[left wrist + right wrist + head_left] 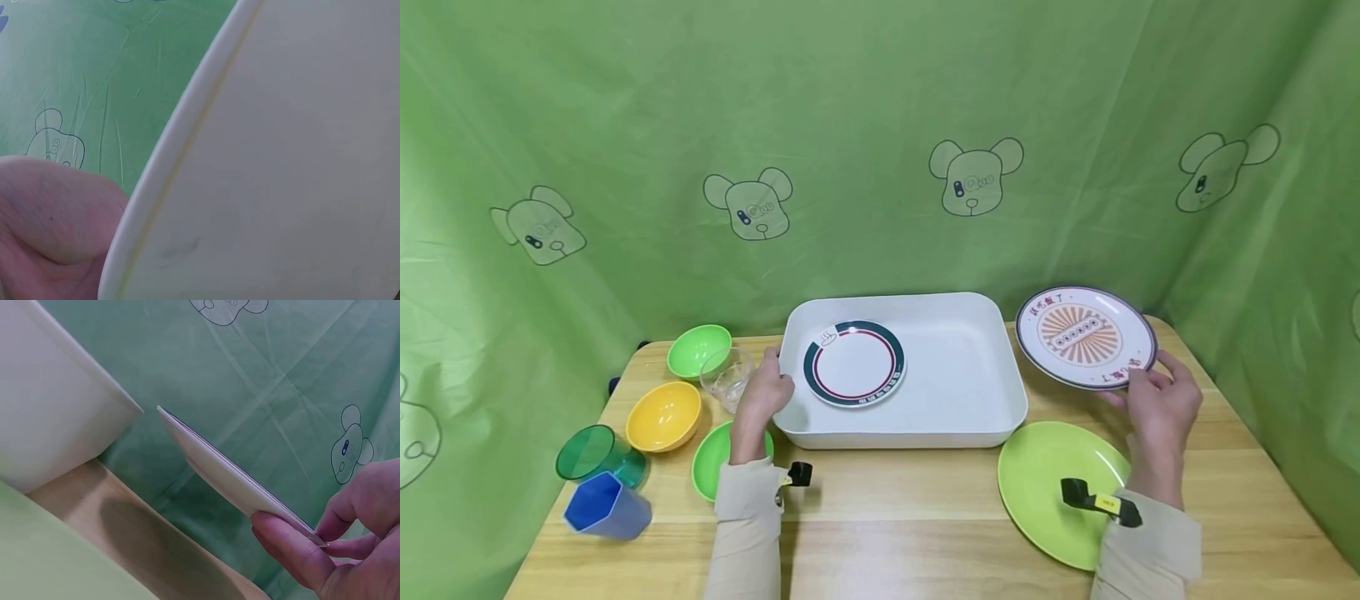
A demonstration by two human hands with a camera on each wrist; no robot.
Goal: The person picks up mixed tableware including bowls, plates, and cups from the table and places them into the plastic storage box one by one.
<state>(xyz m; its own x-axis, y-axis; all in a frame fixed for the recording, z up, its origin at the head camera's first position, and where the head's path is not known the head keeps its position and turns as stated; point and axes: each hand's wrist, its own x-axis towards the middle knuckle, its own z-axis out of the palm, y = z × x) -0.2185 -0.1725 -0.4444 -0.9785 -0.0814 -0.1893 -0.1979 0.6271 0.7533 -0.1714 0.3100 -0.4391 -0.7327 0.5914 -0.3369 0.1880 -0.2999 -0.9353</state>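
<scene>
My right hand [1161, 408] pinches the near-right edge of a white plate [1078, 337] with an orange sunburst and red lettering. In the right wrist view the plate [219, 478] is tilted and raised over the table, its shadow falling below. My left hand [763, 396] grips the left rim of a white rectangular tray [955, 425]; the left wrist view shows that hand [56, 212] against the tray's edge [165, 162], its fingertips hidden. Inside the tray, toward the left, lies a smaller white plate [857, 367] with a dark green and red border.
A lime-green plate [1052, 492] lies beneath my right forearm. Left of the tray stand a clear glass [724, 379], green bowls [698, 350] [709, 462], a yellow bowl [662, 417], a green cup [598, 454] and a blue cup [610, 508]. A green curtain [865, 100] hangs behind the table [880, 533].
</scene>
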